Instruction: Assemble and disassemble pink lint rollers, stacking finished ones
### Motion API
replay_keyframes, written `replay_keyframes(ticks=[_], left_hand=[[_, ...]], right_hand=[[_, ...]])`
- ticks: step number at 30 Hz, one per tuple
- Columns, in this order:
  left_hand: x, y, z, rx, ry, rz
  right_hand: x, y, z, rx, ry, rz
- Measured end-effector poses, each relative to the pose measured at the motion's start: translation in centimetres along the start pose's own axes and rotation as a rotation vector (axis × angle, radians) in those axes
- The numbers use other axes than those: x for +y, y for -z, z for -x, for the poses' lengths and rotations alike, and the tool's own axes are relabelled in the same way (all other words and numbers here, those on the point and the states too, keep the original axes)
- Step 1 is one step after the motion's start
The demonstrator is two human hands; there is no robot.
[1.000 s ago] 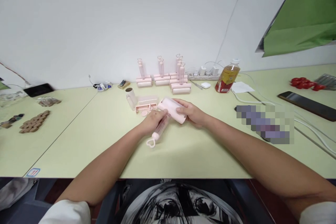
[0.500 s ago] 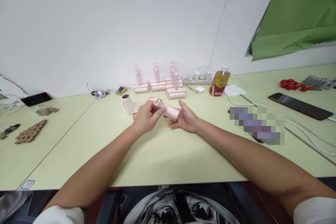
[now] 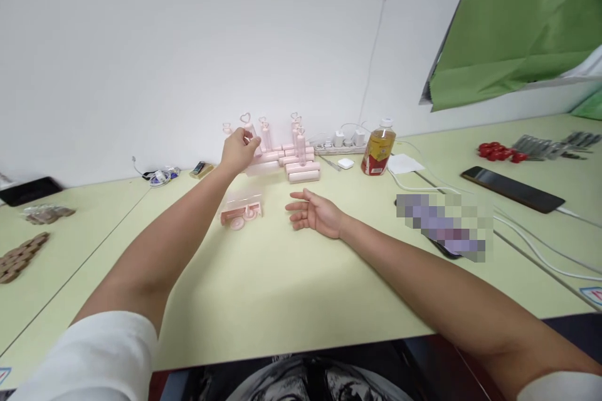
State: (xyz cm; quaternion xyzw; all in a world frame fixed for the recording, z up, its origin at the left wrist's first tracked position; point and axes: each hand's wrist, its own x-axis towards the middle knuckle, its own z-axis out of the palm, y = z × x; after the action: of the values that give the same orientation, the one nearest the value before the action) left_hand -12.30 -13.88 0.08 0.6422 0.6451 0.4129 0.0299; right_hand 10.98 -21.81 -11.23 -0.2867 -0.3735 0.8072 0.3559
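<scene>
My left hand [image 3: 241, 151] is closed on a slim pink tube with a heart-shaped loop [image 3: 245, 118] on top. It holds the tube upright at the back of the table, beside similar heart-topped tubes [image 3: 301, 149] and the pink cylinders [image 3: 303, 171] lying there. Palm up and fingers spread, my right hand [image 3: 315, 213] hovers over the middle of the table with nothing in it. Between my arms lies a clear and pink plastic piece [image 3: 244, 208], with a small pink disc [image 3: 237, 223] at its front.
A drink bottle [image 3: 379, 147] stands right of a white power strip [image 3: 341, 149]. Two phones, one a dark phone [image 3: 512, 188], lie to the right among white cables. Red pieces [image 3: 501, 152] are farther right; brown pieces [image 3: 22, 257] sit far left.
My left hand has carried the pink tube from the middle to the back row. My right hand has let go of it and lies spread. The view has turned slightly right.
</scene>
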Motion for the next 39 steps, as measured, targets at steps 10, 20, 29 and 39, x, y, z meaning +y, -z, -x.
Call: replay_keyframes(ticks=[10,20,29,39], left_hand=[[-3.8,-6.6,-3.4,-0.099,0.179,-0.048],[-2.5,-8.1,-3.2,-0.109,0.193,-0.029],[-0.9,-3.9,-1.8,-0.180,0.145,-0.213],[-3.3,8.5,-1.1,-0.578,0.292,-0.788]], right_hand=[[0.5,-0.1,-0.2,-0.060,0.034,0.036],[0.4,-0.2,-0.2,-0.050,0.022,0.035],[0.5,-0.1,-0.3,-0.045,0.030,0.064],[0.4,-0.2,-0.2,-0.029,0.033,0.107]])
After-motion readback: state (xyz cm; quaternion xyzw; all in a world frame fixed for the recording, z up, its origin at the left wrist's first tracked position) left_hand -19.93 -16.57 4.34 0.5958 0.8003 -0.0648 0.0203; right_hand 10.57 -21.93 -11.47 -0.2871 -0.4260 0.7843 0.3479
